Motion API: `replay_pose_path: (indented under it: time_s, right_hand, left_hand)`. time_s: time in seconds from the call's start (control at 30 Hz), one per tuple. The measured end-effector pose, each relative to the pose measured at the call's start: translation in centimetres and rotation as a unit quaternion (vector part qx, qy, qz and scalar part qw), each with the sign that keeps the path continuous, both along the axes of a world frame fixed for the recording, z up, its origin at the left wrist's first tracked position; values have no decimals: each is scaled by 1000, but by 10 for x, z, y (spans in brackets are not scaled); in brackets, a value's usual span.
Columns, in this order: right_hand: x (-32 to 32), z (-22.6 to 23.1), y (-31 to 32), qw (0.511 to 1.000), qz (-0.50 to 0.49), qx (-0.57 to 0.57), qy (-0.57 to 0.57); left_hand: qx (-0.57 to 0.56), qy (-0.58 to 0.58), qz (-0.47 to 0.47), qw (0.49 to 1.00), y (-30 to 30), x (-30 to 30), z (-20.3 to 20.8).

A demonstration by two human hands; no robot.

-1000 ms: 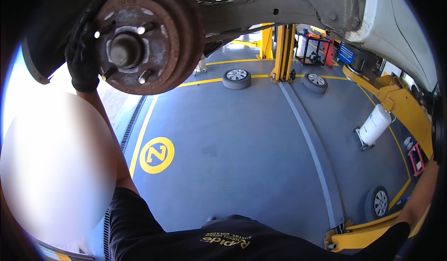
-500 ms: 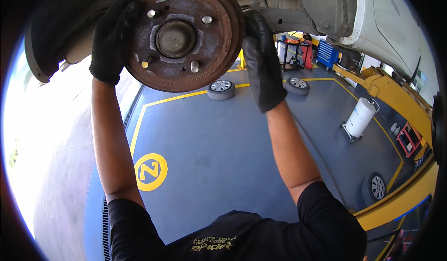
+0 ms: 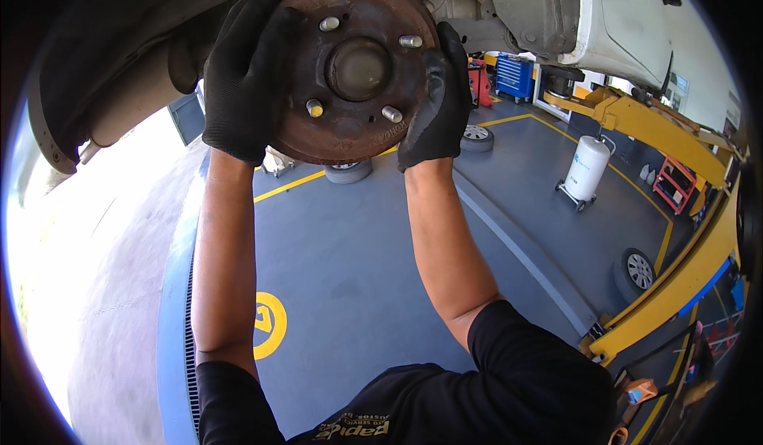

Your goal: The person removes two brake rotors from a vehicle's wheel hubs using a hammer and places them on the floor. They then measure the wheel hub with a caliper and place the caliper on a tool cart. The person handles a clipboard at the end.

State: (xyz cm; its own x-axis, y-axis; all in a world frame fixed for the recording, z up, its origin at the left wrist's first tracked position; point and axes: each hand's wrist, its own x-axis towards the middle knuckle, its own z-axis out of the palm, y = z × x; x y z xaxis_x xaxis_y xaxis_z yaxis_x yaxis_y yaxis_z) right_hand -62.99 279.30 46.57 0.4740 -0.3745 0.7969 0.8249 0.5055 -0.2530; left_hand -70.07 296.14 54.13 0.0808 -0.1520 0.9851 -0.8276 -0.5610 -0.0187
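Observation:
A rusty brown brake drum (image 3: 350, 103) with several wheel studs sits on the hub of a raised white car (image 3: 636, 24), above my head. My left hand (image 3: 246, 71), in a black glove, grips the drum's left rim. My right hand (image 3: 433, 99), also in a black glove, grips the right rim with the fingers curled over the edge. Both forearms reach up from the lower edge of the head view.
Yellow lift arms (image 3: 675, 278) run along the right. A white tank on a wheeled stand (image 3: 586, 171) stands on the grey floor. Loose wheels (image 3: 636, 270) lie about, and a blue tool cabinet (image 3: 515, 75) stands at the back. A floor drain grate (image 3: 189, 302) runs on the left.
My right hand came up from the lower right and took hold of the drum's right rim. The left hand stayed on the left rim. The view has shifted so the drum is nearer the middle.

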Motion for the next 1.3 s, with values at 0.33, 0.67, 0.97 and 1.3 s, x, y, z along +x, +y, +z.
replay_pose_path:
  time_s: [0.33,0.67,0.97,1.3]
  right_hand:
    - [13,-9,3,999,-33,31,-7]
    - [23,9,-55,962,-191,-182,64]
    - [27,61,-66,870,-281,-340,222]
    - [23,71,-53,902,-165,-242,318]
  left_hand:
    - [61,-85,85,991,3,5,4]
    - [-137,71,69,986,4,-25,-28]
    - [-224,145,167,949,-11,-29,-45]
    - [-279,248,152,915,-10,-15,-32]
